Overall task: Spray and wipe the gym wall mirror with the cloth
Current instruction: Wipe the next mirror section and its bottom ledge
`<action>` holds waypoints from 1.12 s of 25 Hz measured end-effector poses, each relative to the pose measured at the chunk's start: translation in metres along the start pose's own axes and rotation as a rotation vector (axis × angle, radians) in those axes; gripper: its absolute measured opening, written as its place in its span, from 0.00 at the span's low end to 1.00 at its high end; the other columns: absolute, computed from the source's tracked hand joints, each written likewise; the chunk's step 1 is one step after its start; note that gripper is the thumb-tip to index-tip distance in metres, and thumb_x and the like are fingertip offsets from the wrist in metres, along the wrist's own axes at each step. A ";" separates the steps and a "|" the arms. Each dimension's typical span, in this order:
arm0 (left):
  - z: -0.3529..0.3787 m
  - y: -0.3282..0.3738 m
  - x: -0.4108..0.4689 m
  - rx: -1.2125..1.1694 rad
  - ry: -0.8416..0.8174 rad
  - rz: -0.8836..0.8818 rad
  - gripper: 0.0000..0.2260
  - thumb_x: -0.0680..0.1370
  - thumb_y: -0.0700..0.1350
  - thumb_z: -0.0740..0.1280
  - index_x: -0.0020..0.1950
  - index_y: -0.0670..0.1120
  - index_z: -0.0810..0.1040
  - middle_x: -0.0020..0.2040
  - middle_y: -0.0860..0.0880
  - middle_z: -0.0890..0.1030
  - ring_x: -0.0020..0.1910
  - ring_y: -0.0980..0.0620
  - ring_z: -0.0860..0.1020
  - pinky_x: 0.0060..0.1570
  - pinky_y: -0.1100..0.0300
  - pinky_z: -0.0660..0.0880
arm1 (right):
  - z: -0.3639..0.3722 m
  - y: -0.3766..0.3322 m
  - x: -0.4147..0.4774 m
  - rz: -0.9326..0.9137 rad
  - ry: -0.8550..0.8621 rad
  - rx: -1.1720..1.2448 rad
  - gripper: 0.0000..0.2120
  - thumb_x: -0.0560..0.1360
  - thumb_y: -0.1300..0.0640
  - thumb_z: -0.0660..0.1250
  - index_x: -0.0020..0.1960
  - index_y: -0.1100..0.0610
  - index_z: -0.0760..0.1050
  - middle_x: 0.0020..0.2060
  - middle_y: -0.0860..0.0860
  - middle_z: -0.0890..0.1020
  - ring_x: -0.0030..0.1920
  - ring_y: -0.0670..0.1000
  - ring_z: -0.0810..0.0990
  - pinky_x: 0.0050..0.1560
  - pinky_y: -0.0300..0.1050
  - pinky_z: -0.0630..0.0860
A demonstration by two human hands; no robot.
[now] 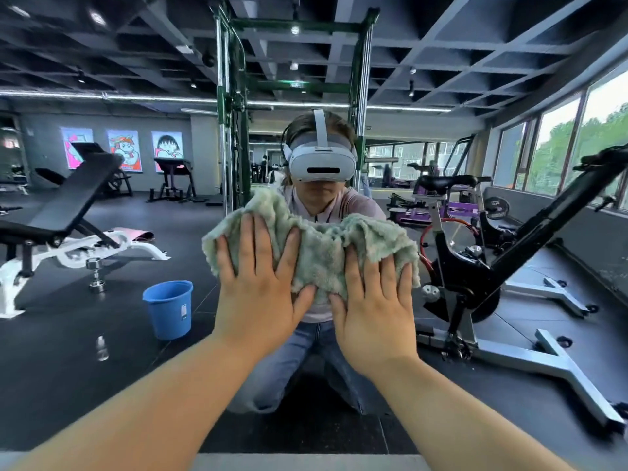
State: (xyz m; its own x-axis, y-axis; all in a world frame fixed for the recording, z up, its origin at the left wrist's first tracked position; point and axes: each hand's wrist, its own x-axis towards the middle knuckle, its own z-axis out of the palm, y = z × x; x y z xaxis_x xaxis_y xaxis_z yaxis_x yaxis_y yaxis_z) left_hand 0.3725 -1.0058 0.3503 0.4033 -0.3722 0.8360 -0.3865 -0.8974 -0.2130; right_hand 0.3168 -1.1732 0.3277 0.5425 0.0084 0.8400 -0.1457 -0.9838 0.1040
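Observation:
The wall mirror (pixel 102 300) fills almost the whole view and reflects the gym and a kneeling person with a headset. A crumpled grey-green cloth (pixel 316 246) lies flat against the glass at the centre. My left hand (pixel 258 283) presses on the cloth's left part with straight, spread fingers. My right hand (pixel 373 300) presses on its right part the same way. A small clear spray bottle (pixel 102 348) shows in the reflection, standing on the floor at lower left.
In the reflection stand a blue bucket (pixel 170 309) on the floor at left, a weight bench (pixel 61 226) further left, a black exercise bike (pixel 482 266) at right and a green rack (pixel 234 130) behind. The mirror's lower edge meets a grey ledge (pixel 306 462).

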 end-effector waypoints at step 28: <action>-0.021 0.008 0.046 -0.066 0.127 -0.189 0.33 0.80 0.62 0.47 0.79 0.46 0.45 0.75 0.28 0.50 0.75 0.30 0.47 0.67 0.28 0.46 | -0.048 -0.001 0.069 0.132 0.027 0.111 0.33 0.80 0.46 0.50 0.78 0.48 0.37 0.78 0.57 0.41 0.77 0.59 0.38 0.74 0.59 0.33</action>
State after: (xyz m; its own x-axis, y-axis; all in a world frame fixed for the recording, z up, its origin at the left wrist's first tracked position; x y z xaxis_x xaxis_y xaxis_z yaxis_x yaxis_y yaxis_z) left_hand 0.3711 -1.0252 0.3978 0.3675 -0.1626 0.9157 -0.3692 -0.9292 -0.0169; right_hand 0.3148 -1.1628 0.4107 0.5021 -0.1185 0.8567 -0.1210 -0.9905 -0.0661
